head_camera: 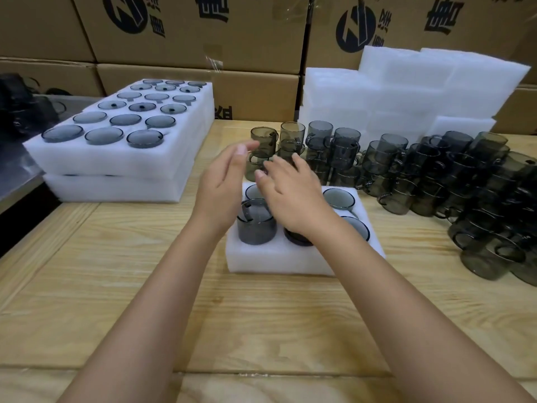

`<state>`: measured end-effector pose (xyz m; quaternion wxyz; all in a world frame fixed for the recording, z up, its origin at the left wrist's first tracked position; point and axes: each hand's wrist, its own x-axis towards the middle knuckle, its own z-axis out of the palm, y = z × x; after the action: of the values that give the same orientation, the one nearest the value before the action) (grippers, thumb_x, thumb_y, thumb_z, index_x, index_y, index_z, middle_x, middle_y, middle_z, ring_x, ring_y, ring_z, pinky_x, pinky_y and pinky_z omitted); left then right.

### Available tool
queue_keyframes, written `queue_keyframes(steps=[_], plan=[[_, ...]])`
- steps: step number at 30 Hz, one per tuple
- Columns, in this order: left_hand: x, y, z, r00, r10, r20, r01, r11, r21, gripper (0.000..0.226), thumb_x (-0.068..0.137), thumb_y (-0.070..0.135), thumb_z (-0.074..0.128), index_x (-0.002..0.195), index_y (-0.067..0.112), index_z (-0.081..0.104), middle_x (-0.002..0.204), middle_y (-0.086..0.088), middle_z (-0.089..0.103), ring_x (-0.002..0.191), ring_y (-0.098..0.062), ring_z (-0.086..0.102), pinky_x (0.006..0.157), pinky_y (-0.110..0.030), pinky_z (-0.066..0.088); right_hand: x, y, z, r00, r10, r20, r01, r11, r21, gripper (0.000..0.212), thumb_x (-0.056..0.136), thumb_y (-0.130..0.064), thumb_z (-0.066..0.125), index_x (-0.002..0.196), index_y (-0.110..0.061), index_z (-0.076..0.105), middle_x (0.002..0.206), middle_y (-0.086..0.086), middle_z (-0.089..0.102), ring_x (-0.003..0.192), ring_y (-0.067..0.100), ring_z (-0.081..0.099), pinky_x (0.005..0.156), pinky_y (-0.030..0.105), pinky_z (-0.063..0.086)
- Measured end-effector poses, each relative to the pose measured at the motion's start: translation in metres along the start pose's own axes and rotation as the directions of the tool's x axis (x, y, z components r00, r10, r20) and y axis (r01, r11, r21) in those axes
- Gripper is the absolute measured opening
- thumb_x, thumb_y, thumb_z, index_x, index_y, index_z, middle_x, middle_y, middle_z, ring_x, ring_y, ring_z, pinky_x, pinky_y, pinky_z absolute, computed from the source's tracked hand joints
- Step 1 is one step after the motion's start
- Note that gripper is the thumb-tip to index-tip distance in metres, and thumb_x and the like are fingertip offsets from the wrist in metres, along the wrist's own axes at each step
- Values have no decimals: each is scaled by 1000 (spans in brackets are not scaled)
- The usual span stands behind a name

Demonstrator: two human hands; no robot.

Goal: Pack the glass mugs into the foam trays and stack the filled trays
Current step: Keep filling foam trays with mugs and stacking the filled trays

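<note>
Fingers (245, 147) of the left hand (226, 184) and right hand (293, 199) are spread loose and hold nothing, hovering above the tray (276, 263). One mug (255, 228) stands proud in the tray's near-left hole. Loose mugs (343, 152) sit stacked just behind the tray and to its right. A hasty reach could topple that stacked glass, or a wrist could clip the proud mug.

I am working in the packing area of a warehouse or factory. Printed brown cartons (189, 30) are stacked like a wall from ten to two o'clock behind my wooden tabletop (145, 271). White foam pieces (436, 82) are piled at one o'clock. Dozens of identical smoky glass mugs (436, 175) stand stacked at two o'clock, and filled foam trays (116, 158) sit stacked at ten o'clock.
</note>
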<state>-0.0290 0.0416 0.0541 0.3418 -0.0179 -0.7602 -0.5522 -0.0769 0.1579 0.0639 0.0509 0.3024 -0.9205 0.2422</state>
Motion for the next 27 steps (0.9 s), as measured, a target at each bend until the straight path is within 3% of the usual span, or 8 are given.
queue_keyframes(steps=[3,5,11,16,21,23,24,27], plan=[[5,5,11,962,-42,270,-20,975,223,51,97,41,27,126,14,59,130,3,58,126,-5,46,106,-21,32,14,0,11,965,37,260,18,978,-208,64,97,-40,31,151,-24,1,159,-3,-7,142,29,-23,114,47,-13],[0,-2,18,908,-146,393,8,943,333,47,104,37,25,133,14,54,142,-2,49,137,-15,35,114,-32,24,13,4,18,937,62,343,61,939,-337,72,96,-40,34,150,-22,-10,158,-1,-14,139,30,-30,112,50,-18],[-10,-16,21,836,-341,430,9,791,611,50,101,46,11,148,38,28,159,13,14,145,-1,0,118,-38,-8,3,7,24,921,62,385,106,911,-399,81,93,-53,37,146,-31,-20,157,-2,-19,141,32,-26,106,60,-22],[-17,-11,22,866,-338,370,10,749,662,50,99,51,8,148,46,17,161,10,8,147,-7,-2,118,-45,-9,-1,10,25,941,42,337,74,943,-325,85,90,-54,45,147,-36,-16,158,-4,-13,144,28,-15,113,57,-3],[-23,-11,20,895,-261,362,0,811,585,75,80,67,1,149,40,-8,160,14,-7,146,-3,0,118,-47,-6,3,17,28,964,-6,268,50,986,-159,69,94,-41,42,151,-31,4,159,-5,2,146,26,-3,117,47,5],[-22,-12,19,886,-292,360,25,805,593,81,75,72,-2,148,39,-13,158,17,-14,146,-2,-2,118,-47,-6,7,22,25,988,43,148,-62,990,124,48,99,-35,33,145,-23,27,152,4,30,142,28,21,114,45,19],[-21,-13,19,873,-321,367,24,779,626,83,72,74,-6,148,40,-14,158,18,-17,146,-3,-5,118,-48,-6,7,23,23,990,110,86,-131,943,307,40,101,-34,30,138,-20,38,140,7,46,133,30,35,108,45,29],[-18,-13,20,818,-411,403,-24,675,738,90,64,77,-17,148,44,-10,157,17,-19,146,-9,-12,116,-51,-9,4,23,20,975,222,16,-196,817,542,37,102,-39,28,120,-17,51,109,1,59,107,21,51,94,39,41]])
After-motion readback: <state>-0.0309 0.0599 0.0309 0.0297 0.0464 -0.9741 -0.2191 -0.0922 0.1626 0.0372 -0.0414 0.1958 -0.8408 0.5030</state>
